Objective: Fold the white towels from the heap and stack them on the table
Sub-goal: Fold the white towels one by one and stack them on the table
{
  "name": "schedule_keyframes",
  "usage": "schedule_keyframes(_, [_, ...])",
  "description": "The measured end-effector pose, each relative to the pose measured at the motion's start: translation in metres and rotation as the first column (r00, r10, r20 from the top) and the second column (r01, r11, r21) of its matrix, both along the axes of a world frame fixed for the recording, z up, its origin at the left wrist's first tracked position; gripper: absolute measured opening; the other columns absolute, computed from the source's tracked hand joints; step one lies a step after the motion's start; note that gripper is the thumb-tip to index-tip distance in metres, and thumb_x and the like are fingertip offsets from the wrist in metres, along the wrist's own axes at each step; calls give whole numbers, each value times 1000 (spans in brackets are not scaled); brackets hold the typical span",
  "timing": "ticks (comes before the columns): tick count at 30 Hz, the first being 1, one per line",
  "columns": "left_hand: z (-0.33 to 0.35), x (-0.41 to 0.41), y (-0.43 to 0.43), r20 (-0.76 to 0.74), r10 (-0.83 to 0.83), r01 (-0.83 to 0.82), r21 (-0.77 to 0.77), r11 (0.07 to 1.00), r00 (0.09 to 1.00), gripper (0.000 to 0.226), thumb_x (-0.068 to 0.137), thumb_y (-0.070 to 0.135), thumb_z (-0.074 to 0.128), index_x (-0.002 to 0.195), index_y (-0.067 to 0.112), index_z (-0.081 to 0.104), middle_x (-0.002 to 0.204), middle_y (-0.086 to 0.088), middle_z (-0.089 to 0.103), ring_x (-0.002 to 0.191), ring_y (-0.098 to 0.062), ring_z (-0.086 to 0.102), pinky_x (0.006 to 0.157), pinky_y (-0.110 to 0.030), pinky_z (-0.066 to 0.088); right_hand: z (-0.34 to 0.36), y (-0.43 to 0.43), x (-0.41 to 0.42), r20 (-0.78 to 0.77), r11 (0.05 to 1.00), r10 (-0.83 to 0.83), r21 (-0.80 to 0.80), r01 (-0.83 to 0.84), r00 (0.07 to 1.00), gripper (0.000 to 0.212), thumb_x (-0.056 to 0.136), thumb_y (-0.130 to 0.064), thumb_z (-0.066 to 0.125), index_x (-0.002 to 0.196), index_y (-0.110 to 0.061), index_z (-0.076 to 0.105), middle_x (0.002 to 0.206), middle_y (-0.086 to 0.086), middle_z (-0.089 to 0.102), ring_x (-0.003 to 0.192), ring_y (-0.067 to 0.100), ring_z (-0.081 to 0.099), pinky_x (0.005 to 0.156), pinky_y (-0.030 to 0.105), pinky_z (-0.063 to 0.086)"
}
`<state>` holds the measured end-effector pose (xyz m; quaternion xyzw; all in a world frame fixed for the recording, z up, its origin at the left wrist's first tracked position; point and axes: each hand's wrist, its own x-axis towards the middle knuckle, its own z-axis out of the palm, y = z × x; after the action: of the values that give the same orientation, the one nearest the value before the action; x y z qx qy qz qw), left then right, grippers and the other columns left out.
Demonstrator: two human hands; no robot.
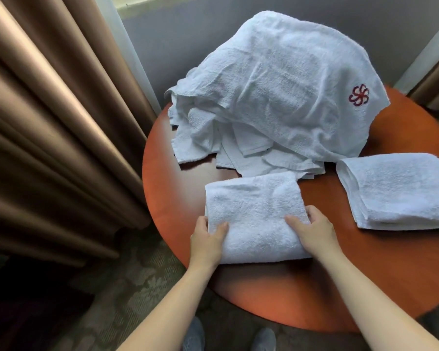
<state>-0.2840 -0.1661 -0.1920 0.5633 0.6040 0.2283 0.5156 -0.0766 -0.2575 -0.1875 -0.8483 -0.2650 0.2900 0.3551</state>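
Left hand grips folded towel at left edge — thumb on top, fingers curled round edge. Right hand clasps right edge likewise.

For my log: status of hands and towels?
Left hand and right hand grip folded white terry towel. Folded white stack lies right. Rumpled white heap behind, not blocking.

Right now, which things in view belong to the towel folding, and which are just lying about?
Job: towel gripped by the left hand and right hand; heap of unfolded towels; folded stack; table.
Lying about: curtain; carpet; shoes.
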Motion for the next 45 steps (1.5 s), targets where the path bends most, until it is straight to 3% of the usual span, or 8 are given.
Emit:
schedule_keyframes(4, [-12, 2, 2, -249, 29, -24, 24, 999, 968, 33, 80, 38, 72, 95, 15, 54, 104, -1, 55, 104, -24, 51, 92, -40, 41, -8, 1, 0, -22, 990, -118, -77, 116, 993, 38, 76, -41, 77, 88, -11, 57, 95, 5, 61, 92, 25, 56, 74, 31, 38])
schedule_keyframes(11, [5, 18, 19, -120, 58, -84, -223, 971, 991, 102, 51, 63, 76, 135, 15, 46, 127, 3, 58, 117, -24, 56, 101, -44, 44, -4, 9, 1, -403, 982, -172, -145, 123, 899, 45, 73, -32, 78, 106, -8, 60, 102, 5, 68, 89, 24, 68, 77, 35, 56])
schedule_keyframes(18, [-5, 14, -4, -85, 39, -65, -339, 938, 996, 82, 46, 57, 74, 114, 18, 51, 110, 2, 64, 97, -21, 66, 87, -45, 54, 9, 3, 22, -561, 984, -68, -174, -37, 825, 32, 76, -8, 74, 106, -6, 63, 97, 13, 73, 85, 30, 72, 72, 37, 57])
schedule_keyframes(27, [3, 17, -15, -74, 66, -76, -149, 986, 995, 95, 51, 54, 67, 137, 27, 38, 128, 3, 47, 119, -20, 48, 103, -46, 42, 12, -4, 0, -2, 977, 78, -200, -77, 997, 45, 77, -32, 71, 119, -24, 57, 113, -1, 58, 106, 22, 56, 87, 34, 43])
schedule_keyframes(33, [0, 15, -9, -49, 162, -169, -268, 948, 986, 82, 51, 50, 69, 123, 17, 48, 110, 1, 62, 102, -24, 62, 91, -47, 52, 5, -13, 2, -278, 975, -89, -221, 26, 956, 45, 71, -39, 75, 108, -15, 63, 105, 0, 68, 96, 20, 65, 87, 38, 53])
schedule_keyframes(38, [-8, 13, -5, -2, 16, -15, -344, 939, 1000, 67, 43, 34, 68, 107, 15, 63, 95, -2, 72, 85, -23, 70, 78, -46, 59, 16, -14, 15, -464, 984, -45, -172, -41, 885, 15, 78, -7, 71, 93, -6, 69, 94, 10, 73, 80, 22, 69, 65, 28, 53])
schedule_keyframes(42, [-7, 8, -16, -130, -190, 133, -357, 925, 973, 79, 45, 49, 77, 113, 23, 46, 106, 3, 66, 94, -20, 66, 81, -47, 57, 15, -8, 33, -5, 968, 165, -193, -163, 986, 14, 80, -24, 70, 92, -30, 70, 92, -6, 71, 92, 19, 64, 79, 34, 50])
schedule_keyframes(45, [5, 2, -20, -372, -343, 236, -302, 923, 863, 78, 50, 79, 64, 104, 27, 43, 101, 10, 61, 97, -21, 63, 82, -40, 53, 17, -4, 29, 351, 994, 58, -110, -20, 935, 39, 81, -31, 72, 117, -19, 61, 111, 1, 63, 107, 25, 54, 89, 38, 44])
